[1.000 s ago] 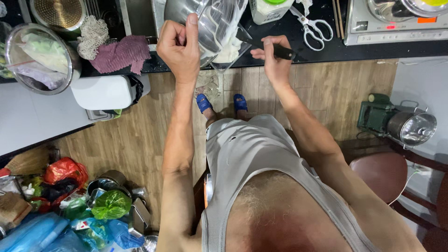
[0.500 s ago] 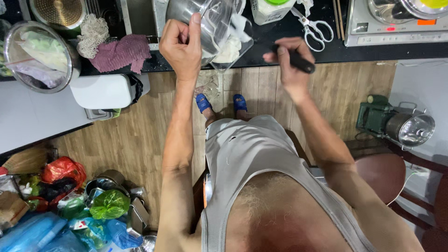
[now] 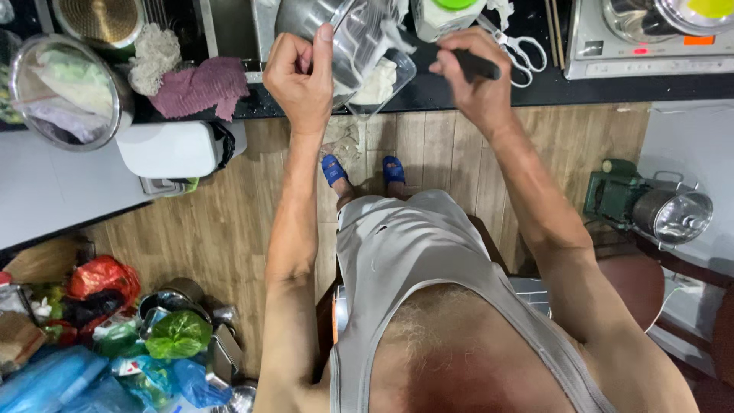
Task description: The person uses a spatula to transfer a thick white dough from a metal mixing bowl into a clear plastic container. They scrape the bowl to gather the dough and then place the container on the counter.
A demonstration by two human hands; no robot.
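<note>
A person's left hand (image 3: 300, 73) is gripping a tilted steel pot (image 3: 325, 30) by its rim over a clear container (image 3: 382, 80) (on the dark counter (image 3: 489, 88)), while the right hand (image 3: 474, 84) is clasping a black-handled utensil (image 3: 459, 61), apparently scraping white food out; continuing likely needs a steady tilt.

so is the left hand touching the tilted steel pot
Touching. The head view shows the left hand gripping the rim of the steel pot, thumb pressed against its side, with no gap.
</note>
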